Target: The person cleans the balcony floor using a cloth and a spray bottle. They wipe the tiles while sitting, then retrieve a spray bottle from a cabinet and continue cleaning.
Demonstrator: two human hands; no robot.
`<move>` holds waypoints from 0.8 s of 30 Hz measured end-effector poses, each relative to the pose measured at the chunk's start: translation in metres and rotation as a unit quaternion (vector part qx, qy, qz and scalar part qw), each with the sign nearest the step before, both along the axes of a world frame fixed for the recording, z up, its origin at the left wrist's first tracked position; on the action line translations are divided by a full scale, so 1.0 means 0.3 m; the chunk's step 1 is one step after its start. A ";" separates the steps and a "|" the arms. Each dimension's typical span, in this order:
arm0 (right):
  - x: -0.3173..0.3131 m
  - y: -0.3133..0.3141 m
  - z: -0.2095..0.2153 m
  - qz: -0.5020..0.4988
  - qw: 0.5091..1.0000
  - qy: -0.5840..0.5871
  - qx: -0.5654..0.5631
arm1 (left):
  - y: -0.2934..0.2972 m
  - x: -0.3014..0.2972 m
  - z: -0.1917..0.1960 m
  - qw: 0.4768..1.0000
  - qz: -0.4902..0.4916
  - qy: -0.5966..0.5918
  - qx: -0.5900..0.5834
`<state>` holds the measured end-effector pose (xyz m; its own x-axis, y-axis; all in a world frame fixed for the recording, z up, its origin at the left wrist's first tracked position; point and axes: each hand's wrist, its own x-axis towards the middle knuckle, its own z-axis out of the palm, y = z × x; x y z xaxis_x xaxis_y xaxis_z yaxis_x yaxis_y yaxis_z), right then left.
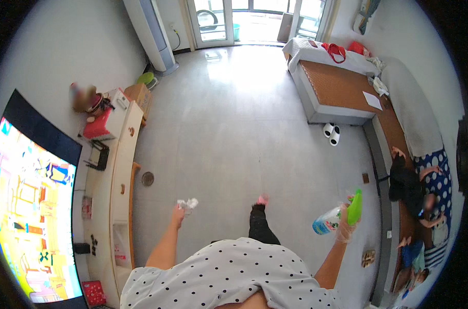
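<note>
Gripping crumpled white tissue (188,203), plastic spray bottle (337,217)

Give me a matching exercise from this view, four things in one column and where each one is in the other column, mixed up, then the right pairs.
Things:
1. spray bottle
2. crumpled white cloth
3. white slippers
4. television screen

Places:
A. on the floor beside the low platform
B. in the left hand
C. along the left wall, above the long cabinet
D. in the right hand

Pairs: 1-D, 2-B, 3-A, 4-C
</note>
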<state>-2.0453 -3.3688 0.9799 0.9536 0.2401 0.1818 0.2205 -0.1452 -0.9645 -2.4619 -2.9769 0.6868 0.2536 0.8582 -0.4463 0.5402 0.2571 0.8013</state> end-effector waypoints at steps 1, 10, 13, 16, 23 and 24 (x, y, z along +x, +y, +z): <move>0.104 0.055 -0.018 -0.018 1.000 0.003 -0.018 | 0.084 0.131 0.039 1.000 0.003 -0.007 -0.006; 0.966 0.914 -0.101 0.094 0.973 -0.147 -0.154 | 0.346 0.500 -0.175 0.968 0.009 0.198 -0.153; 1.174 1.269 -0.008 0.138 0.989 0.015 -0.043 | 0.312 0.585 -0.115 0.935 0.081 0.211 -0.273; 1.427 1.579 -0.017 0.168 0.984 -0.020 0.047 | 0.442 0.761 -0.087 0.909 0.110 0.214 -0.340; 1.982 2.057 0.011 0.113 0.993 -0.024 0.036 | 1.223 1.478 -0.133 0.925 0.117 0.134 -0.336; 2.067 2.112 0.023 0.098 0.994 -0.026 0.038 | 1.369 1.617 -0.136 0.932 0.124 0.101 -0.324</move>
